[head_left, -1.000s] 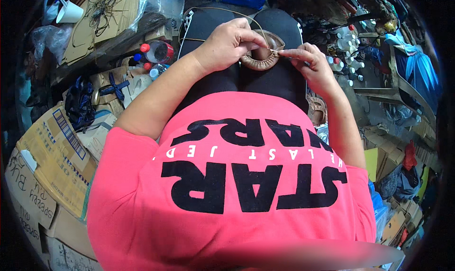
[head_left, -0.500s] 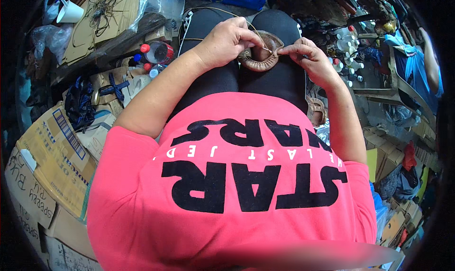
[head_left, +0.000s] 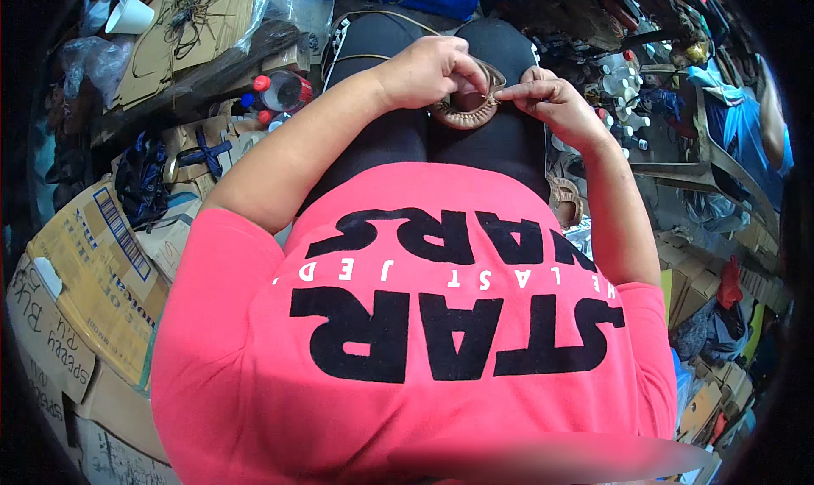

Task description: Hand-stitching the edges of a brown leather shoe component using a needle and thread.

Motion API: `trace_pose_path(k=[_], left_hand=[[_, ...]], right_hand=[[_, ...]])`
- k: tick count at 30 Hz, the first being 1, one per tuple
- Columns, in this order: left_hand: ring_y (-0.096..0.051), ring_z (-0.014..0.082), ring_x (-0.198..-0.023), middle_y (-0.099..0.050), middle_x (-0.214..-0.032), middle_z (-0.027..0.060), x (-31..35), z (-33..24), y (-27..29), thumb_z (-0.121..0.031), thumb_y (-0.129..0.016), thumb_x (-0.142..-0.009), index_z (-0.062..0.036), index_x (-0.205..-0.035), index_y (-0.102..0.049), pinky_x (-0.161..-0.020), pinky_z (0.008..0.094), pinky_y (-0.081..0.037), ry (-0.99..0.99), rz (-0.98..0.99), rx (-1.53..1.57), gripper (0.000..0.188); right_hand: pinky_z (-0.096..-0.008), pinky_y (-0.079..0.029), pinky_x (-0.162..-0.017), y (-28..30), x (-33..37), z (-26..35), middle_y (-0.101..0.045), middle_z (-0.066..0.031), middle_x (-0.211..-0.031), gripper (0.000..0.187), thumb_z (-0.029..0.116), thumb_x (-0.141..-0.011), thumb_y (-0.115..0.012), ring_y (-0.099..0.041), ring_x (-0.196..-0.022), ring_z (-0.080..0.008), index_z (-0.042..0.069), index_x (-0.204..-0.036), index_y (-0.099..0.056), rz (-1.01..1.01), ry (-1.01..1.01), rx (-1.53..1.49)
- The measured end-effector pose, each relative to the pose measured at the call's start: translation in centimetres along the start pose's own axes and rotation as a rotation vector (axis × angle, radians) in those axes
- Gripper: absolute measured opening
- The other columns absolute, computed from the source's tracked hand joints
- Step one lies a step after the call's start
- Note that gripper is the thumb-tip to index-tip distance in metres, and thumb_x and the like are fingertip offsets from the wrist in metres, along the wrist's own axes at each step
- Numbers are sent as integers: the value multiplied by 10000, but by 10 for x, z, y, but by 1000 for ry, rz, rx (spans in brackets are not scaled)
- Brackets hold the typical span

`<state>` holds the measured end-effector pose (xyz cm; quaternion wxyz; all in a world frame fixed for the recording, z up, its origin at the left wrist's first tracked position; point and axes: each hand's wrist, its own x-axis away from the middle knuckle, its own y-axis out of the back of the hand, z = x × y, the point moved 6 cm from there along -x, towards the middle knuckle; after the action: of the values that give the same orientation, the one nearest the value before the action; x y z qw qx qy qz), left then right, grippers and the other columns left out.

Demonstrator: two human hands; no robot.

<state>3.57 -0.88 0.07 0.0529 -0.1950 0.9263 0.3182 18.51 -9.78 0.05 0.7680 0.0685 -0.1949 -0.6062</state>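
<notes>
A brown leather moccasin (head_left: 464, 119) with a gathered, stitched toe edge rests on my thighs. Closed in a pinch, my left hand (head_left: 437, 71) holds a thin tan lace at the moccasin's inner edge, covering much of its opening. The lace (head_left: 360, 58) loops out to the left across my dark trousers. From the other side, the thumb and forefinger of my right hand (head_left: 555, 103) pinch the moccasin's right rim, its other fingers loosely bent. What lies between my left fingertips is mostly hidden.
A second brown moccasin (head_left: 564, 198) lies beside my right hip. Plastic bottles stand left (head_left: 284, 91) and right (head_left: 623, 86) of my knees. Cardboard boxes (head_left: 97, 264) fill the left side, below a white cup (head_left: 130, 15). A person in blue (head_left: 742, 120) sits at the far right.
My left hand has moved right and slightly down, its fingertips now over the moccasin's opening. The lace's stretch between my hands is now mostly covered. My right hand stays at the rim.
</notes>
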Motion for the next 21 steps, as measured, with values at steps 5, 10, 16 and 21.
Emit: trace_pose_path(k=[5,10,16,21], left_hand=[[-551,238,-752,-556,-770,84,3,-12,5,-24,-674,-741,-98,-910,-707,-677,324,-439,-64,-4,-58,187],[-603,169,-794,-619,-845,65,23,-8,2,-1,-660,-766,-63,-969,-696,-720,269,-469,212,-79,105,216],[-581,71,-770,-629,-814,16,17,8,-18,-19,-644,-789,-4,-914,-633,-717,221,-474,439,-102,442,126],[-597,89,-734,-640,-785,35,11,4,-22,-27,-650,-779,-22,-879,-624,-680,246,-483,378,-118,448,103]], right_hand=[[-230,-414,-741,0,3,6,-508,4,-736,409,-85,-732,-573,-486,-768,-122,147,-1037,-715,-7,26,164],[-235,-434,-746,-7,11,11,-579,15,-799,309,21,-777,-675,-504,-791,-94,130,-1065,-697,-170,-3,132],[-212,-437,-771,-13,7,3,-637,3,-883,251,46,-807,-684,-536,-841,-61,54,-1057,-673,-187,-128,-114],[-190,-457,-715,-14,1,10,-656,-3,-843,152,46,-804,-690,-553,-770,-42,15,-952,-671,-223,-118,-149]])
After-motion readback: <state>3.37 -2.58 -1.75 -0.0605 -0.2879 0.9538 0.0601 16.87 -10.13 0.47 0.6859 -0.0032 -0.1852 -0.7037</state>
